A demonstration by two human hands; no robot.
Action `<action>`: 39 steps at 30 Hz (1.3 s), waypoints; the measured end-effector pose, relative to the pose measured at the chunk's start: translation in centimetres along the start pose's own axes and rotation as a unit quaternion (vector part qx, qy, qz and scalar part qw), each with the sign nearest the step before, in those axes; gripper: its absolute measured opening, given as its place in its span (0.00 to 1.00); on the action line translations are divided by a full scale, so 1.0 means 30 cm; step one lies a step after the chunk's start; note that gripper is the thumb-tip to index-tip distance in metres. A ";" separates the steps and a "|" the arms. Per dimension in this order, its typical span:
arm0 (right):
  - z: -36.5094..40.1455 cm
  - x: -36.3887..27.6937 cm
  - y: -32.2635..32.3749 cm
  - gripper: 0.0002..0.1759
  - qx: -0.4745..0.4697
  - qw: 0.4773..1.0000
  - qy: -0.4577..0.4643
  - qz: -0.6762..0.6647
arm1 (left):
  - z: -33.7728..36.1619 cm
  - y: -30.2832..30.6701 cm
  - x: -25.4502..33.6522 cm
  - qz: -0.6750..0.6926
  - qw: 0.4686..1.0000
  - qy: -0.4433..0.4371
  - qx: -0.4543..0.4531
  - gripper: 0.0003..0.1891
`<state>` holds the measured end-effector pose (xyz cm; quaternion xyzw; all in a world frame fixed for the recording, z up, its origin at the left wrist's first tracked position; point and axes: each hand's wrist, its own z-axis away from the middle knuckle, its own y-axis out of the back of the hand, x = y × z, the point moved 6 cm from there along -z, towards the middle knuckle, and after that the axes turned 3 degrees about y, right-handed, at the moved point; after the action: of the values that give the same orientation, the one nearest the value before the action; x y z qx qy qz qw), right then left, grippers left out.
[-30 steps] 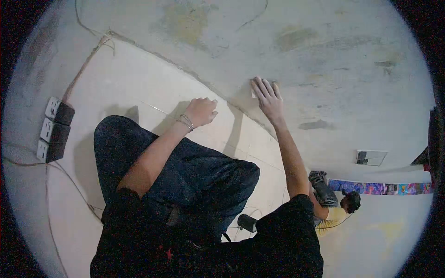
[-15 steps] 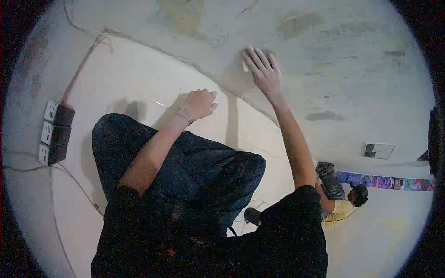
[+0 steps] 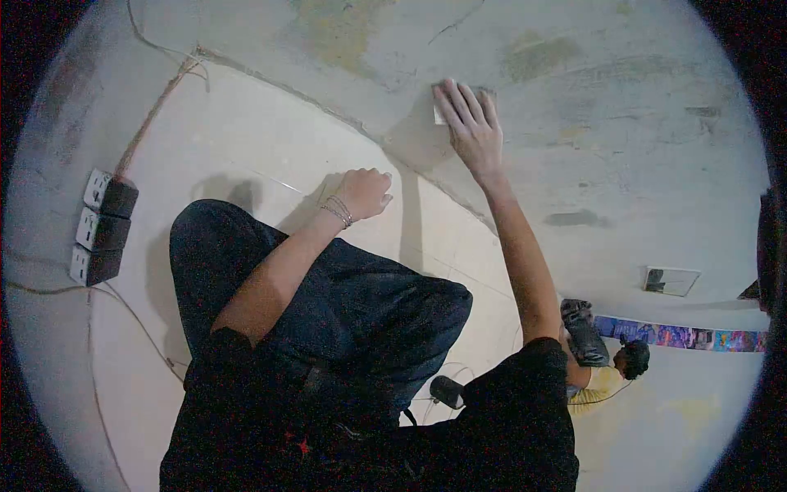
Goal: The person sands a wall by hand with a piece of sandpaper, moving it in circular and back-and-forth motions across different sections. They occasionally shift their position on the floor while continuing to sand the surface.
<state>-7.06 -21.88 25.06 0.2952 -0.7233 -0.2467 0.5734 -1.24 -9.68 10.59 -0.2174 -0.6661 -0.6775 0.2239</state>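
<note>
My right hand [image 3: 473, 127] reaches up to the grey wall [image 3: 574, 139]. Its fingers press a small pale sheet [image 3: 440, 111] flat against the surface; an edge of the sheet shows left of the fingers and a darker part at their tips. My left hand [image 3: 366, 193], with bracelets at the wrist, is low over the pale tiled floor [image 3: 270, 131], its knuckles turned up and fingers curled in, with nothing visible in them. Whether it touches the floor is hard to tell.
Black-and-white power boxes [image 3: 102, 230] with cables stand at the left. Another person [image 3: 602, 381] in yellow is at the lower right, near a colourful strip [image 3: 680, 334]. A wall plate [image 3: 670, 280] is at the right. A dark cylindrical object [image 3: 447, 391] lies beside my knee.
My right hand has shifted slightly on the wall, showing more of the sheet. My left hand is a little lower and to the right, its thumb closer to the fingers. The view has shifted slightly.
</note>
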 end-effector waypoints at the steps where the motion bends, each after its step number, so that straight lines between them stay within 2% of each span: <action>1: -0.011 -0.001 0.005 0.39 0.003 1.000 -0.004 0.007 | -0.004 -0.002 -0.004 -0.002 1.000 0.005 -0.009 0.19; 4: 0.037 0.012 0.009 0.35 -0.012 0.999 -0.008 0.038 | -0.004 -0.038 -0.029 -0.001 0.999 -0.017 0.047 0.18; 7: 0.186 0.032 -0.015 0.33 -0.042 0.998 -0.024 0.036 | 0.012 0.018 -0.008 0.015 1.000 0.011 0.002 0.19; 11: 0.306 0.035 -0.060 0.33 -0.068 0.996 -0.032 0.039 | 0.008 0.009 0.004 0.023 1.000 0.005 0.002 0.19; 14: 0.237 0.021 -0.063 0.33 -0.055 0.998 -0.032 0.008 | -0.018 -0.037 -0.011 0.020 1.000 -0.011 0.015 0.19; 17: 0.048 -0.015 -0.027 0.36 -0.061 0.998 -0.008 0.002 | -0.008 -0.030 -0.005 0.026 1.000 -0.013 0.010 0.18; 20: -0.121 -0.043 0.025 0.38 0.011 1.000 -0.006 -0.025 | 0.004 -0.009 -0.004 0.021 1.000 -0.002 0.001 0.18; 23: -0.127 -0.058 0.017 0.37 0.039 0.998 -0.023 -0.037 | 0.010 -0.007 -0.021 0.025 1.000 0.002 0.008 0.17; 26: -0.003 -0.058 -0.003 0.36 -0.057 0.998 -0.020 -0.012 | 0.017 0.006 -0.017 0.035 0.999 0.011 0.010 0.17; 28: 0.136 -0.041 -0.058 0.38 -0.088 0.996 -0.023 -0.011 | 0.019 0.013 -0.015 0.051 0.998 0.007 0.027 0.16; 31: 0.266 -0.025 -0.083 0.39 -0.114 0.993 0.028 0.022 | -0.015 -0.034 -0.022 0.030 0.999 0.004 0.037 0.16; 34: 0.234 0.005 -0.085 0.39 -0.118 0.990 0.071 -0.042 | -0.016 -0.051 -0.020 0.031 0.999 0.003 0.011 0.16; 37: 0.065 -0.012 -0.061 0.36 -0.123 0.985 0.115 0.029 | -0.018 -0.067 -0.018 0.015 1.000 -0.018 0.019 0.18; 39: -0.079 -0.008 -0.006 0.36 -0.055 0.994 0.090 0.013 | -0.004 -0.038 -0.019 0.017 0.999 -0.018 0.025 0.18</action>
<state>-4.69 -21.89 25.29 0.2744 -0.6582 -0.2509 0.6546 -1.44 -9.78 9.33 -0.2355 -0.6832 -0.6522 0.2288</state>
